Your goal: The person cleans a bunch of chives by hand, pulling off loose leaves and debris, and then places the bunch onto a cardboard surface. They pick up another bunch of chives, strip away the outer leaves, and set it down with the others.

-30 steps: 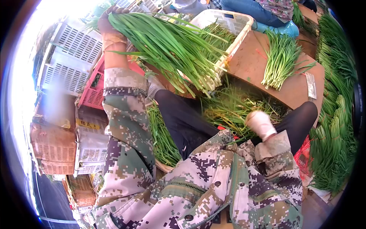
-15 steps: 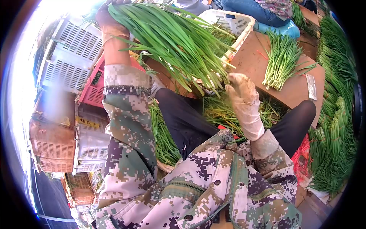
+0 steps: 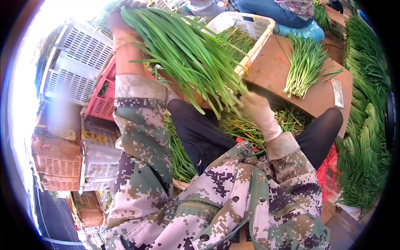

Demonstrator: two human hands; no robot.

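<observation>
At the upper left my left hand [image 3: 120,21] is closed round a big bunch of garlic chives [image 3: 187,54], gripping its leafy end. The bunch slants down to the right, its pale stem ends toward me. There my right hand [image 3: 259,109], in a stained pale glove, has its fingers drawn together at the stem tips; motion smears them a little. Below the bunch, between my knees, lies a heap of loose green and yellowed leaves [image 3: 246,129]. A smaller bunch of chives [image 3: 306,66] rests on a brown board [image 3: 266,58] to the right.
A white plastic basket [image 3: 268,29] with leaves stands behind the board. Stacked crates [image 3: 83,46] and a pink crate [image 3: 106,98] line the left. Piled tied chives [image 3: 366,137] fill the right side, near red netting [image 3: 329,171]. Another person's jeans [image 3: 271,12] show at the top.
My right hand has moved slightly left and down along the stem ends, its fingers closing in. The held bunch has shifted a little and hangs slightly lower.
</observation>
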